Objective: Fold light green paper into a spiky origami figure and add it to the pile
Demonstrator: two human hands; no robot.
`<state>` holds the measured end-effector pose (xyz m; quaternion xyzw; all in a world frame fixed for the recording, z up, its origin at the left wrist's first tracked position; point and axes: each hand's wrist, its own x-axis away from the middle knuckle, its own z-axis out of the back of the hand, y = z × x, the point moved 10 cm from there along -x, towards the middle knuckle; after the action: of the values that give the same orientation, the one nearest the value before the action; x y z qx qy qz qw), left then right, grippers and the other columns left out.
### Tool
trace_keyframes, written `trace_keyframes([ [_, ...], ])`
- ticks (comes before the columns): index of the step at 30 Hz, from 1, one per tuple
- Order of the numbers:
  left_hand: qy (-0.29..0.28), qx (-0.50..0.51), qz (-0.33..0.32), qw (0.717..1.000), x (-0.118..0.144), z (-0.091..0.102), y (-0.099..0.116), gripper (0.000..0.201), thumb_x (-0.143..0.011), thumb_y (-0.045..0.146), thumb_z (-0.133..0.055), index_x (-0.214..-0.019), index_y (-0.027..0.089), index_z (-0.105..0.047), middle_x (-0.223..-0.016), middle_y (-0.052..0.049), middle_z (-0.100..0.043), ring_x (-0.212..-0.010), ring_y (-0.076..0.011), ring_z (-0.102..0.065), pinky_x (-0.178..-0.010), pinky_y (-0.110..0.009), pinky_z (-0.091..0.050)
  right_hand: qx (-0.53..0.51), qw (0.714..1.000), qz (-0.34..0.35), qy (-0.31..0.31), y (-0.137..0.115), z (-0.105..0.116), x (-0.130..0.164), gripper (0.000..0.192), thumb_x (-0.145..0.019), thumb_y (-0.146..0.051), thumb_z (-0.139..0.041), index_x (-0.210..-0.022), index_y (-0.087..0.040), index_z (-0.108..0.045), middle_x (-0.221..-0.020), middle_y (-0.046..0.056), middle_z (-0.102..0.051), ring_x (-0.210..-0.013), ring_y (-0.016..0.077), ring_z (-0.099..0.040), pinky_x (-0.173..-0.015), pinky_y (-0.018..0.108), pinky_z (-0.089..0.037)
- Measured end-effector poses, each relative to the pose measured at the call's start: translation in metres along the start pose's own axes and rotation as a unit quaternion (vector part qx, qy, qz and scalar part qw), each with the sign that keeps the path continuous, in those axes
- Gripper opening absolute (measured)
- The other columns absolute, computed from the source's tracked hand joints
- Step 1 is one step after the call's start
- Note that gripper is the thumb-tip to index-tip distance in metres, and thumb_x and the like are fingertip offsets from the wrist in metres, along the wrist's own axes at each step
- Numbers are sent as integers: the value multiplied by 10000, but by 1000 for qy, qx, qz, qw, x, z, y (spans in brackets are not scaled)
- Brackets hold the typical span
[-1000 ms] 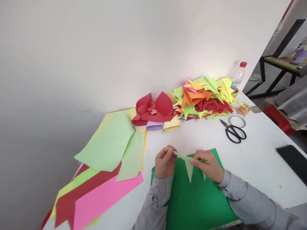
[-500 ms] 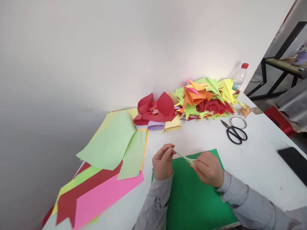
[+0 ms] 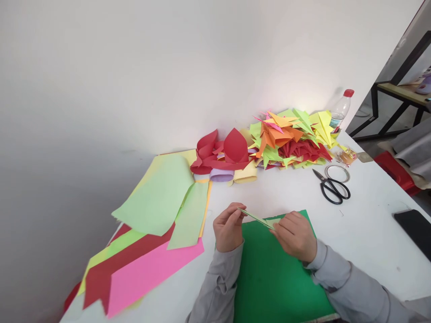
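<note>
while over green sheet (image 3: 276,278), left hand (image 3: 228,228), right hand (image 3: 296,235) fingers pinched on folded paper (image 3: 257,218).

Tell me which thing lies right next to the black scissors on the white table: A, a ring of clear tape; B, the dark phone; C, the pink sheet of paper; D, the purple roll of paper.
A: the ring of clear tape lies just behind the black scissors on the white table, its rim touching or nearly touching the handles, while the other things lie well apart from them.
</note>
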<state>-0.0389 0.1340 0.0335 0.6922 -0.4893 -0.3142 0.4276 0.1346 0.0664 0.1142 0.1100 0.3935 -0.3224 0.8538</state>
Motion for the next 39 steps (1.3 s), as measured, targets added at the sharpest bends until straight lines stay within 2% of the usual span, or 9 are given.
trace_keyframes([
  [16,-8,34,-11,999,-1,0,2,74,-628,228,-719,-588,169,-698,-680,-26,-601,-596,-134,-579,-521,-260,-484,1,1000,21,9,-4,0,0,258,-924,-170,-530,-670,-160,-578,-552,2,-499,-556,140,-396,-556,304,-258],
  [20,9,71,-11,997,-5,6,4,68,-622,231,-729,-597,179,-694,-659,-14,-596,-592,-123,-566,-526,-247,-474,-15,1000,13,13,-3,2,-1,260,-915,-164,-537,-657,-162,-571,-543,6,-495,-557,144,-389,-550,303,-258],
  [23,-4,80,-1,997,-6,4,5,81,-653,261,-721,-645,181,-710,-670,-17,-599,-606,-123,-557,-557,-259,-478,-49,999,-9,16,0,3,-1,263,-925,-162,-511,-669,-169,-571,-557,13,-516,-567,147,-410,-547,298,-278],
  [27,-60,107,54,991,-1,-11,-2,160,-693,332,-701,-710,176,-731,-731,-32,-594,-643,-134,-547,-597,-292,-487,-135,988,-69,18,11,0,2,247,-942,-188,-481,-723,-167,-593,-592,23,-552,-585,146,-472,-551,289,-323],
  [30,-81,120,71,987,3,-18,-4,165,-705,344,-705,-698,180,-724,-728,-30,-577,-647,-136,-542,-597,-293,-478,-185,976,-111,10,18,-6,5,271,-951,-219,-468,-715,-170,-592,-586,18,-539,-574,140,-483,-550,279,-346],
  [39,-64,104,48,991,-1,-13,-4,168,-683,298,-780,-626,180,-675,-699,-9,-554,-629,-113,-522,-586,-272,-462,-277,944,-180,-13,29,-17,8,328,-955,-274,-480,-646,-186,-547,-540,-7,-478,-515,120,-449,-505,247,-352],
])
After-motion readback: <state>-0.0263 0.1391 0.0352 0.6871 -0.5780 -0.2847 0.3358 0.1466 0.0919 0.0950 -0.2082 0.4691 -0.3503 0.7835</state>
